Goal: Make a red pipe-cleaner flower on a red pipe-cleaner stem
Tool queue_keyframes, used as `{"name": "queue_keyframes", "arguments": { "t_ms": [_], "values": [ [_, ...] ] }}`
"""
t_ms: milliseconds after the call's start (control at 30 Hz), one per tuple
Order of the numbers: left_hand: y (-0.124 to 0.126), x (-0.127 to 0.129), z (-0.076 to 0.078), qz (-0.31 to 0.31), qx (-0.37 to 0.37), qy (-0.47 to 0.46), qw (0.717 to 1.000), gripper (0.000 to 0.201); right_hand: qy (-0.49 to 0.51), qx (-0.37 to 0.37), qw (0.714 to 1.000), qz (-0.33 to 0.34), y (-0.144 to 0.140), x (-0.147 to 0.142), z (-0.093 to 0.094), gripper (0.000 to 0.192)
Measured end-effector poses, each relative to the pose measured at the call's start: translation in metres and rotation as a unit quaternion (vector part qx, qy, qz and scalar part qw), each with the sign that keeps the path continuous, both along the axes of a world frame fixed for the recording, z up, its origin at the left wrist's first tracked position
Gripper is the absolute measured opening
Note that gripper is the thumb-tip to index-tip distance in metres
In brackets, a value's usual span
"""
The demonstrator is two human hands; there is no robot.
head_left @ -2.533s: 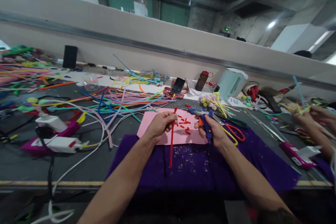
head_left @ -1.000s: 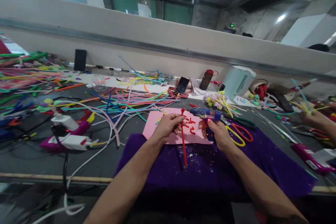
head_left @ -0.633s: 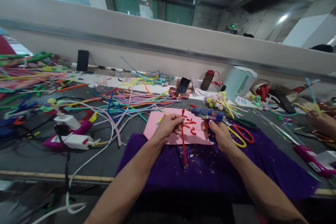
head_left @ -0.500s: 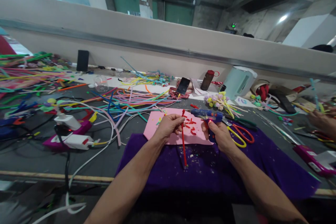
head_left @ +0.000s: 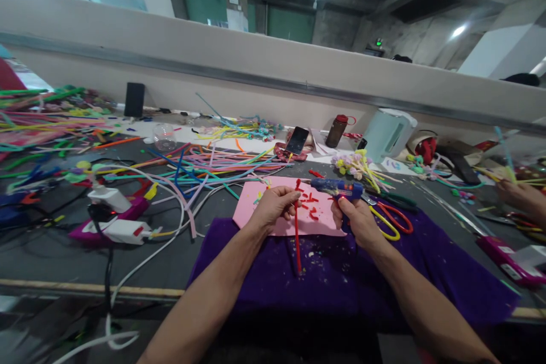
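My left hand [head_left: 277, 205] pinches a red pipe cleaner [head_left: 297, 244] near its upper end, and the long stem hangs down over the purple cloth [head_left: 333, 284]. In my right hand [head_left: 356, 216] is a blue hot glue gun [head_left: 339, 186], its nozzle pointing left at the top of the pipe cleaner. Whether the nozzle touches it, I cannot tell. Under both hands lies a pink sheet [head_left: 249, 219] with several short red pipe cleaner pieces [head_left: 313, 213] on it. Scissors with red and yellow handles [head_left: 398, 219] rest just right of my right hand.
Bundles of coloured pipe cleaners [head_left: 239, 164] spread behind the sheet. A power strip [head_left: 83, 232] with white cables lies to the left. A phone [head_left: 297, 139], a bottle [head_left: 336, 131] and pastel flowers [head_left: 356, 164] stand or lie farther back. A co-worker's hand [head_left: 518, 193] is at far right.
The hanging end of the red pipe cleaner has swung slightly left. My right hand and the glue gun have shifted a little. The co-worker's hand at the far right has moved left.
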State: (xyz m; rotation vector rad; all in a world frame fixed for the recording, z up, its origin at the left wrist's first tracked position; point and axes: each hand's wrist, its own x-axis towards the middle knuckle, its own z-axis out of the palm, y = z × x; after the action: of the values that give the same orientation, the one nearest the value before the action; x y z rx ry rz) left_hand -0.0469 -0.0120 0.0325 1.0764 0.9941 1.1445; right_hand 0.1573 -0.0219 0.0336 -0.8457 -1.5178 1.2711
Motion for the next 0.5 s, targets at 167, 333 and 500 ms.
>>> {"name": "queue_keyframes", "arguments": {
  "t_ms": [167,333,500],
  "values": [
    [-0.0010,0.0009,0.0018,-0.004,-0.002,0.003,1.000,0.025,-0.007,0.002,1.000,0.001,-0.0010,0.0001,-0.0005,0.039],
    [-0.0015,0.0011,0.0018,-0.006,0.001,0.007,1.000,0.025,-0.028,0.006,1.000,-0.008,-0.0010,-0.0006,-0.0011,0.039],
    [-0.0001,0.0006,-0.0007,-0.004,0.003,0.010,1.000,0.026,-0.023,-0.007,1.000,-0.011,0.0000,-0.0005,0.0006,0.036]
  ]
}}
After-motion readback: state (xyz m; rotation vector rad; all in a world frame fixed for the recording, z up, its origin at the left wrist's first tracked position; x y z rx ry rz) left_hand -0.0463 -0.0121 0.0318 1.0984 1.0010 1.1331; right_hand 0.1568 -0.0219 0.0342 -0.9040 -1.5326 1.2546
